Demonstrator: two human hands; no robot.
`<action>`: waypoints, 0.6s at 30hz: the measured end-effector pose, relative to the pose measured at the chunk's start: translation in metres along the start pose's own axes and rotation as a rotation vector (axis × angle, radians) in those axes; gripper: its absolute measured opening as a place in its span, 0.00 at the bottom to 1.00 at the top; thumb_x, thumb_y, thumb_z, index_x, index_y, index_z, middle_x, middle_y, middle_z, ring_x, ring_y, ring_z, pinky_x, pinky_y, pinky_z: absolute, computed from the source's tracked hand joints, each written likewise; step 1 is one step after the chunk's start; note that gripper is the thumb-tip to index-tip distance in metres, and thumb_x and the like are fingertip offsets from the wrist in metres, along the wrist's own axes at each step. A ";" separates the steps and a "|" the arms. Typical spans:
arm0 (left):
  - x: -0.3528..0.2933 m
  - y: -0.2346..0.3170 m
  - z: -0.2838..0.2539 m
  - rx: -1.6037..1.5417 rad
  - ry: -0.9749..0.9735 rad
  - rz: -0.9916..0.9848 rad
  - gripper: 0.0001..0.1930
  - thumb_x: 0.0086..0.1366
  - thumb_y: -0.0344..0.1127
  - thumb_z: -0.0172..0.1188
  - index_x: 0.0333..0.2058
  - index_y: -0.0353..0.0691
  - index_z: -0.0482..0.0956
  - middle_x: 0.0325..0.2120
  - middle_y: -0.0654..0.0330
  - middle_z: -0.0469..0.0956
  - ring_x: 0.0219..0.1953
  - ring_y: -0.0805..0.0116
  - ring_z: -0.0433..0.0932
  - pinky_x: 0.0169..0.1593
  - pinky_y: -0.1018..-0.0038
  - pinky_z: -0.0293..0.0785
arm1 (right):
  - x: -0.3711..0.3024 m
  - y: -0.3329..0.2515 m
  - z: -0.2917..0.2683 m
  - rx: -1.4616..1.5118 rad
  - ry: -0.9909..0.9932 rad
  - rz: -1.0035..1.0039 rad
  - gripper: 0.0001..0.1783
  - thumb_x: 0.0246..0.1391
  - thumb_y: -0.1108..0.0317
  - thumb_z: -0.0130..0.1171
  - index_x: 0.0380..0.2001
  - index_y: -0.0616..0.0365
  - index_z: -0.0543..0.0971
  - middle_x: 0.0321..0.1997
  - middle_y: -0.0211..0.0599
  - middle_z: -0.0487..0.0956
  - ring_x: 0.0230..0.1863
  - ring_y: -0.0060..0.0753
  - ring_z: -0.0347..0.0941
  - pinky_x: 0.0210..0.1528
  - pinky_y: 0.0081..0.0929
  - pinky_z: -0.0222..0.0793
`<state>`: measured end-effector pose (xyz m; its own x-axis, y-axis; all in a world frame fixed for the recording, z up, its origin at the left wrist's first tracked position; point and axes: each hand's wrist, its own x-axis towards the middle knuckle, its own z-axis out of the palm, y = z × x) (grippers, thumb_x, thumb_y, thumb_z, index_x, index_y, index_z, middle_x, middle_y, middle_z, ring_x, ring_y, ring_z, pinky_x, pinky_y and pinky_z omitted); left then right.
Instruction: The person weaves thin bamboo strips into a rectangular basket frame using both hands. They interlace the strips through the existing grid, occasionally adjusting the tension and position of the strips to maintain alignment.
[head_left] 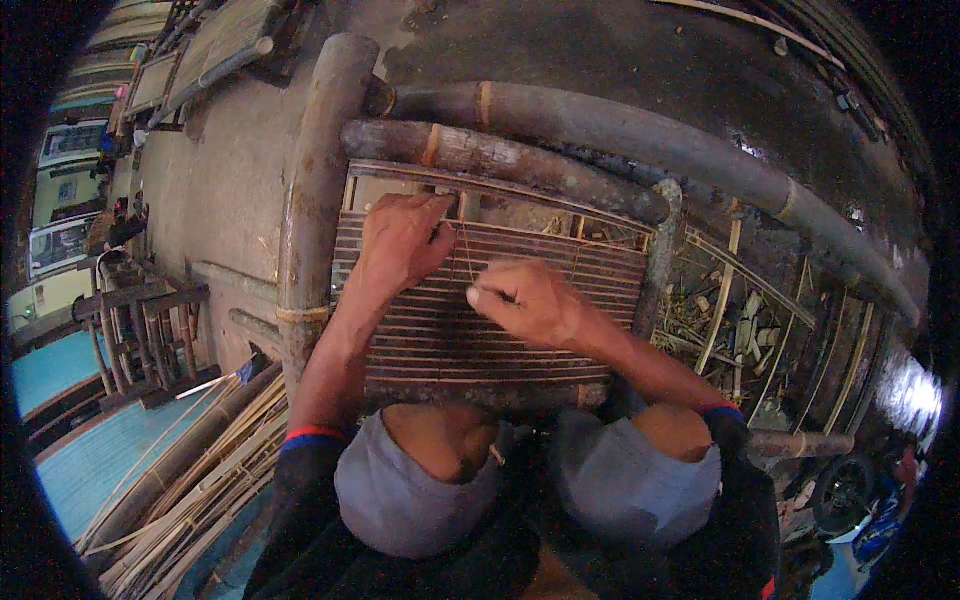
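A panel of thin parallel bamboo slats (500, 345) lies in front of me inside a frame of thick bamboo poles. My left hand (402, 242) is at the panel's far edge, its fingers bent together near the last slat. What it grips is hidden behind the fingers. A thin, light strand (468, 250) runs from that edge down to my right hand (528, 302). The right hand is closed, its thumb and fingers pinching the strand above the slats.
Thick bamboo poles (600, 115) cross beyond the panel, and an upright pole (320, 180) stands at its left. Long split bamboo strips (200, 490) are piled at the lower left. Bamboo scraps (745, 340) litter the ground to the right. A wheel (842, 493) shows at the lower right.
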<state>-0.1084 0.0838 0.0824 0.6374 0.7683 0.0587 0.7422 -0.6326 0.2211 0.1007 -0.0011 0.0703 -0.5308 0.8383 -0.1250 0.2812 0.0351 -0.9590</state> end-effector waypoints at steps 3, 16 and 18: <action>0.005 -0.004 0.004 0.087 -0.153 -0.020 0.09 0.58 0.38 0.61 0.34 0.41 0.83 0.27 0.49 0.82 0.31 0.46 0.81 0.42 0.55 0.76 | 0.015 0.016 -0.004 -0.112 0.468 -0.356 0.10 0.59 0.68 0.58 0.27 0.64 0.79 0.40 0.45 0.79 0.41 0.43 0.77 0.43 0.39 0.71; 0.020 -0.006 -0.008 0.223 -0.520 -0.171 0.14 0.63 0.46 0.54 0.32 0.46 0.85 0.30 0.48 0.84 0.36 0.47 0.84 0.43 0.54 0.78 | 0.079 0.042 -0.002 1.154 0.305 -0.012 0.18 0.65 0.63 0.49 0.20 0.57 0.70 0.19 0.29 0.68 0.18 0.23 0.63 0.25 0.24 0.61; 0.021 -0.009 -0.008 0.208 -0.547 -0.193 0.13 0.63 0.45 0.54 0.33 0.47 0.86 0.31 0.49 0.84 0.36 0.47 0.84 0.43 0.52 0.79 | 0.077 0.045 -0.001 1.075 0.295 -0.021 0.19 0.65 0.61 0.49 0.20 0.57 0.70 0.18 0.28 0.68 0.19 0.20 0.61 0.24 0.24 0.58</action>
<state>-0.1034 0.1064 0.0897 0.4605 0.7445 -0.4834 0.8443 -0.5354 -0.0202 0.0733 0.0656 0.0177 -0.2764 0.9445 -0.1775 -0.6398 -0.3187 -0.6993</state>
